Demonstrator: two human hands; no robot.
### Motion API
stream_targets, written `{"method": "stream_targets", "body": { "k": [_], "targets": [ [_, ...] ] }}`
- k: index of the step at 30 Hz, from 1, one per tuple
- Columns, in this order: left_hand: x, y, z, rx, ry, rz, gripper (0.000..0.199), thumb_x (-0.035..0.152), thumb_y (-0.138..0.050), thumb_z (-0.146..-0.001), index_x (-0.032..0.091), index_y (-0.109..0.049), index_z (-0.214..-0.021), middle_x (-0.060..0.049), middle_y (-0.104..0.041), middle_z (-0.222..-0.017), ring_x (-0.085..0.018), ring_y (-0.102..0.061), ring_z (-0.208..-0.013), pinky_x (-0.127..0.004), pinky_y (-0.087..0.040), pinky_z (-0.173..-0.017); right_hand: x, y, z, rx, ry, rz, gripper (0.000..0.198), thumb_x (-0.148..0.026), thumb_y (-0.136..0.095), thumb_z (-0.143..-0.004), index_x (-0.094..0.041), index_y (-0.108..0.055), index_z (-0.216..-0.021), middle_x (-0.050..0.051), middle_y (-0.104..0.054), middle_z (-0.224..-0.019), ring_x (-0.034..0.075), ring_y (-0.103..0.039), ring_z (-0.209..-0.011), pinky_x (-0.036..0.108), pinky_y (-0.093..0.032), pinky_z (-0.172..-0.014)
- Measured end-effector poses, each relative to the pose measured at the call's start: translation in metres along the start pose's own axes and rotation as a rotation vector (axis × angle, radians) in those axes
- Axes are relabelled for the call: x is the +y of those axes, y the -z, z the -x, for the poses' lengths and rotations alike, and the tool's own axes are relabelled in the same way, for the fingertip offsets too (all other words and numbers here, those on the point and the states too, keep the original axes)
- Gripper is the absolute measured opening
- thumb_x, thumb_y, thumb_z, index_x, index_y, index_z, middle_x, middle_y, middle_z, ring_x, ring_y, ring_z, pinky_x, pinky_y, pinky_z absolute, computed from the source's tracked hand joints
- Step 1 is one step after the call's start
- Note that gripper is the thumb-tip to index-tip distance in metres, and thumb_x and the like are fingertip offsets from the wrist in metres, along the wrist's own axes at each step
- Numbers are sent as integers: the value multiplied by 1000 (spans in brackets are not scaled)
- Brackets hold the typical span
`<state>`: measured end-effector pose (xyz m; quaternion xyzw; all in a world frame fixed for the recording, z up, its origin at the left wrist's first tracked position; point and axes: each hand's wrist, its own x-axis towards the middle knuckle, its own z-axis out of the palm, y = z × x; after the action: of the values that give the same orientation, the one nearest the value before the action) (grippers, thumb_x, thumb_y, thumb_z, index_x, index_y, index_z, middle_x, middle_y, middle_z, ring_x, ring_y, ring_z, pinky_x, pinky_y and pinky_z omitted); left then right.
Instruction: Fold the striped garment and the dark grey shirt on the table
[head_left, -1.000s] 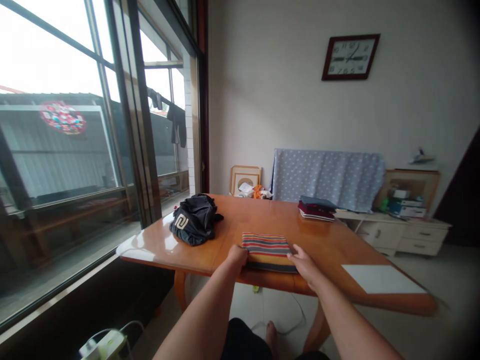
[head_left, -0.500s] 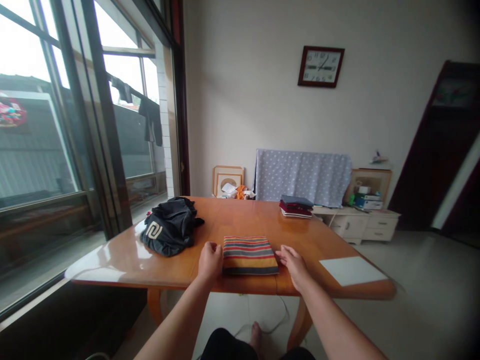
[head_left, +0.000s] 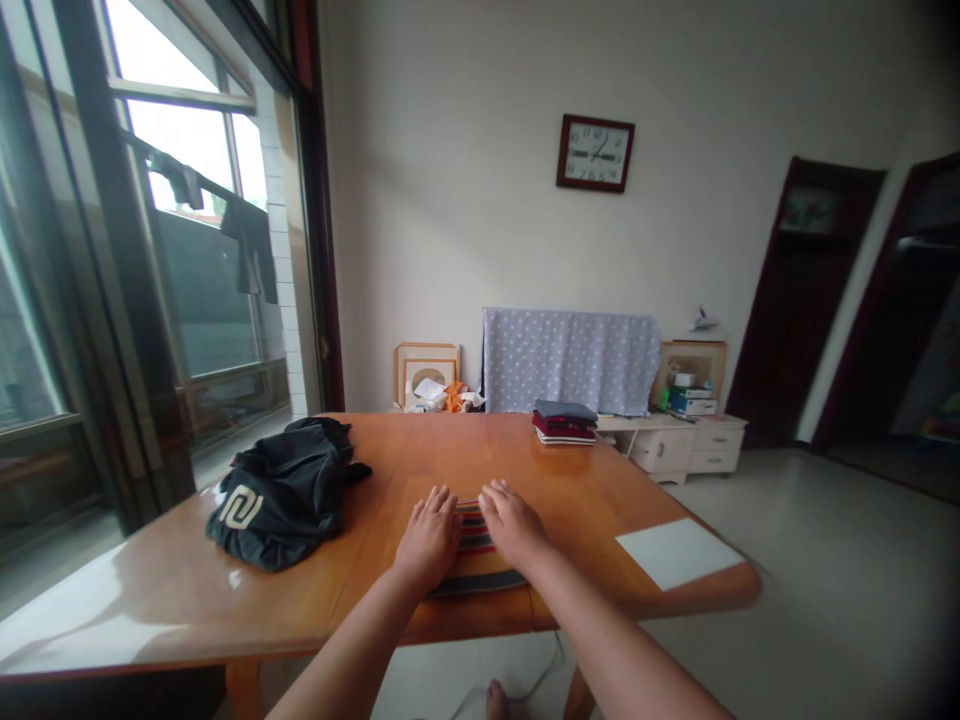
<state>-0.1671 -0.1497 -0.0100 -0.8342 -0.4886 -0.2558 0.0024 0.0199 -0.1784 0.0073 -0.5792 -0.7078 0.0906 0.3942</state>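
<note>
A folded striped cloth (head_left: 480, 579), in orange, red, grey and yellow bands, lies near the front edge of the wooden table (head_left: 420, 450). My left hand (head_left: 431, 538) rests flat over its left side, fingers stretched forward. Over its right side lies my right hand (head_left: 514, 525), also flat with the fingers extended. Between the two hands only a strip of the cloth and its front edge show; the rest is hidden beneath them. To the left sits a crumpled black garment (head_left: 289, 490) with a pale printed mark.
A stack of folded clothes (head_left: 565, 424) stands at the table's far right. A white sheet (head_left: 679, 552) lies near the right corner. Behind the table are a low white cabinet (head_left: 675, 447) and a dotted grey cloth (head_left: 570, 358). Windows line the left side.
Both hands have moved from beside the striped cloth onto its top, fingers now extended. The view has turned to the right, shifting the scene leftward.
</note>
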Motion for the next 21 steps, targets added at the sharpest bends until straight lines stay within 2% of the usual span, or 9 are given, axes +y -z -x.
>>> {"method": "stream_targets", "body": {
  "k": [5,11,16,21],
  "targets": [
    [-9,-14,-2,-97,-30,-129,49,38,-37,-102,19,-52,-145,-13,-40,-158,-29,-29,-150,-52,-22,-122,1,-26,-7,-179,-72,131,63,-48,-34,-100,-11,-45,-150,14,-35,-159,30,-23,-151,48,-16,-123],
    [-21,-30,5,-140,-47,-170,56,44,-36,-101,19,-46,-151,-11,-35,-160,-28,-26,-151,-51,-22,-123,14,-40,5,-292,-176,146,76,-56,-29,-99,-7,-28,-157,12,-15,-166,30,-7,-154,45,-8,-125],
    [-26,-39,5,-130,-58,-197,65,51,-35,-100,13,-44,-152,-13,-31,-161,-29,-24,-151,-52,-23,-123,13,-39,7,-353,-212,205,74,-54,-23,-101,-9,-19,-159,10,-6,-167,29,-2,-154,44,-5,-125],
    [-20,-37,6,-157,-22,-190,67,51,-35,-99,11,-43,-152,-14,-30,-162,-30,-23,-152,-52,-22,-123,10,-37,6,-379,-209,244,73,-53,-24,-101,-9,-19,-160,10,-3,-167,28,-1,-155,43,-3,-125]
  ]
}}
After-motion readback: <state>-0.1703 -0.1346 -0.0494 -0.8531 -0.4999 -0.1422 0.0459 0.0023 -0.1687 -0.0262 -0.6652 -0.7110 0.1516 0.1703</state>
